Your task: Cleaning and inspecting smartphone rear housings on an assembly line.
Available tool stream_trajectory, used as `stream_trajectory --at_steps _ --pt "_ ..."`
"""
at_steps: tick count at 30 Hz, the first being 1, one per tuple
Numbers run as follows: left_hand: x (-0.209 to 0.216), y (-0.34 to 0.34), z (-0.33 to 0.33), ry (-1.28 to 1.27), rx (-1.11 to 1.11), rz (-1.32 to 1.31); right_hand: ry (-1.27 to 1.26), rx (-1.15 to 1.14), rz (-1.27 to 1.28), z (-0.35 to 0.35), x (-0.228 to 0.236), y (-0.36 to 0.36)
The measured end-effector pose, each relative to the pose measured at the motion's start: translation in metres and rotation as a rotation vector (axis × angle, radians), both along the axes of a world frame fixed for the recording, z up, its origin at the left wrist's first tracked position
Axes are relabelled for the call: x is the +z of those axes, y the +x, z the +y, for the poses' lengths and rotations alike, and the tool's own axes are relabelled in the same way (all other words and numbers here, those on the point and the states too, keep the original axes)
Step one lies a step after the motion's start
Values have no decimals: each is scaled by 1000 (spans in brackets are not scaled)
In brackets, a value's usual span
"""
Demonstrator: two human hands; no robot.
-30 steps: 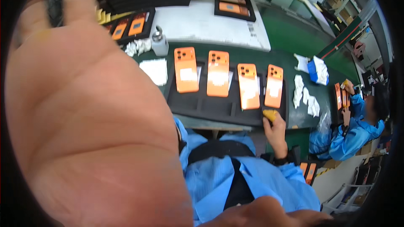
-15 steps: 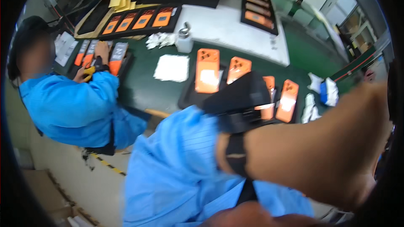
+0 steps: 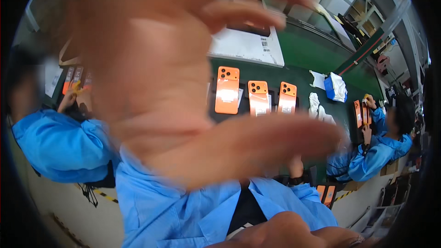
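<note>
Though blurred, the left hand (image 3: 161, 73) is the largest thing seen, hiding the left part of the board (image 3: 248, 48) from view. Its fingers are spread and loose, the thumb stretched well apart from them to the right. The green table (image 3: 299, 76) extends on the near side of the board and to its right. Left of the board sits one co-worker (image 3: 64, 138) in a blue jacket; well to its right sits another co-worker (image 3: 379, 156), also in blue.

On the near side of the board are three phones in a row, backs up: the left phone (image 3: 227, 87), the middle phone (image 3: 258, 93) and the right phone (image 3: 287, 92). All are bright orange and glossy, with rounded corners and a pale, shiny patch on the lower back. The left one shows whole; the left thumb covers the lower ends of the other two.

Right of the board and nearer lies a blue packet (image 3: 328, 89) topped with white; nearer again are crumpled white cloths (image 3: 313, 103). Nearest from the board, the right hand (image 3: 296, 165) shows only in part, so I cannot tell what its fingers do. Smallest are the dark lenses (image 3: 223, 75), clustered at each phone's far end.
</note>
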State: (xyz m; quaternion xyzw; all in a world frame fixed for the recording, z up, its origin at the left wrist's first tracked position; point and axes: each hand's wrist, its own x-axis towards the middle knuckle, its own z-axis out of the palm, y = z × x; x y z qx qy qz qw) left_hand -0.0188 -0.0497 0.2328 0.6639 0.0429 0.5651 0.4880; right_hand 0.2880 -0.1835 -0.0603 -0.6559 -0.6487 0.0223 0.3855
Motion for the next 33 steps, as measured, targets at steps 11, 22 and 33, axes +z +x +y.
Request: stream_trajectory --at_steps 11,22,33 --pt "-23 -8 5 725 287 -186 33 -65 -46 8 3 21" --pt "-172 76 -20 333 188 638 135 -107 -42 13 16 51" --pt "-298 136 -41 509 110 982 -181 107 -413 36 7 42"
